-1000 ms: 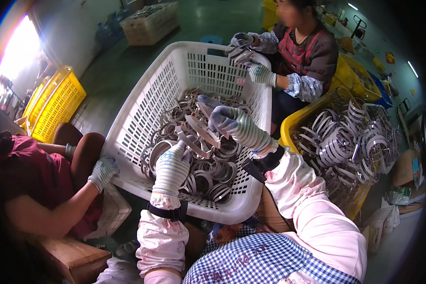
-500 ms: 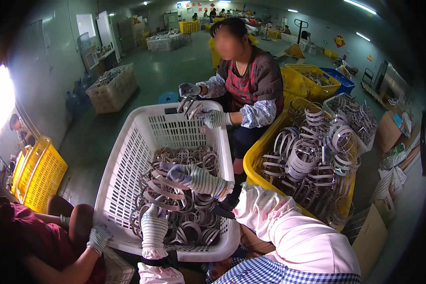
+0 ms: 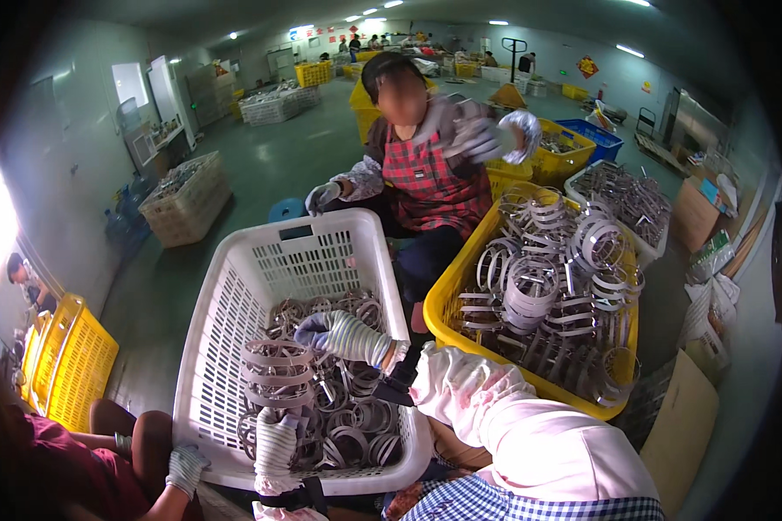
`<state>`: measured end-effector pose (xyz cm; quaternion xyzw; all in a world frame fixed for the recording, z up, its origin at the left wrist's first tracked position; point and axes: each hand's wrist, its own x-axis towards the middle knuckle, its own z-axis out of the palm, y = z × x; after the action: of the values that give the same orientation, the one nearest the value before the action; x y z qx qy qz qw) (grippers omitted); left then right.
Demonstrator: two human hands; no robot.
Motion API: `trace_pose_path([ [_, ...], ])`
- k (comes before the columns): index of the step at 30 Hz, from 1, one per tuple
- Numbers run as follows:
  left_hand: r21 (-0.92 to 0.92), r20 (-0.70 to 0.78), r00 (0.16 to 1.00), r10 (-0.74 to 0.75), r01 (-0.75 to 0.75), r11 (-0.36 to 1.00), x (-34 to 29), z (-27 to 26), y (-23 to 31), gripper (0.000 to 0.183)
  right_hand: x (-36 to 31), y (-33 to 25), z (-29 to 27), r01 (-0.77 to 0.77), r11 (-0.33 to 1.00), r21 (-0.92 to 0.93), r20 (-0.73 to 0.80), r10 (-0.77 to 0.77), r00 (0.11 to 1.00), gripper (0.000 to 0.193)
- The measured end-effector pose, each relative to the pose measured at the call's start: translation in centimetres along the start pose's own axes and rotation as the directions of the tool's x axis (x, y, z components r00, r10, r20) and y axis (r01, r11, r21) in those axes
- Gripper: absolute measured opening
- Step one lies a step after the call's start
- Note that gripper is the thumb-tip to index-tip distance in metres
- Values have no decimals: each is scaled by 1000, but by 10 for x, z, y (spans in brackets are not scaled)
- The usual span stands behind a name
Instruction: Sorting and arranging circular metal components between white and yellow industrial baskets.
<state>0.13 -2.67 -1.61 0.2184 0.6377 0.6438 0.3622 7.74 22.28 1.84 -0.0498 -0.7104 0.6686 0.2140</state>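
My left hand (image 3: pixel 275 445), in a striped knit glove, is closed at the bottom of a stack of wide metal band clamps (image 3: pixel 276 375). The stack stands upright above the glove, and my left fingertips are mostly hidden. My right hand (image 3: pixel 346 337), gloved alike, has its grey-coated fingers bent at the upper right rim of the same stack; what lies under the fingertips is hard to see. Both hands are inside a white slatted plastic basket (image 3: pixel 202 365), over a heap of loose metal band clamps (image 3: pixel 356 425).
A yellow crate (image 3: pixel 439 326) piled with clamp stacks stands to the right, a white crate (image 3: pixel 662 247) behind it. Across the basket sits a co-worker (image 3: pixel 434 182) in a checked apron. Another person's gloved hand (image 3: pixel 186 470) rests by the basket's left corner. Yellow crates (image 3: pixel 78 356) stand left.
The clamps between my hands now stand as an upright stack instead of a tilted, spread bunch. The co-worker's hands have parted, one swinging toward the yellow crate with clamps. The view has shifted slightly.
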Motion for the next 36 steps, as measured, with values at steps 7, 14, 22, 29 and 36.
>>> trace_pose_path([
  [7, -221, 142, 984, 110, -77, 972, -22, 24, 38, 42, -38, -60, -15, 165, 962, -216, -18, -173, 985, 18],
  [14, -150, 141, 979, 145, -124, 981, -24, 28, 30, 66, -101, -120, -77, 124, 926, -356, -212, -209, 955, 18],
  [22, 17, 27, 998, 61, -62, 998, -24, 21, 5, 37, -176, -182, -154, 8, 886, -464, -487, -263, 833, 19],
  [29, 26, -98, 995, -13, 15, 1000, -1, -8, -34, 28, -233, -225, -247, -116, 642, -758, -570, -564, 597, 17],
  [36, 147, -105, 994, 24, -8, 989, 3, -14, -49, 19, -282, -250, -351, -292, 655, -697, -707, -560, 431, 26],
])
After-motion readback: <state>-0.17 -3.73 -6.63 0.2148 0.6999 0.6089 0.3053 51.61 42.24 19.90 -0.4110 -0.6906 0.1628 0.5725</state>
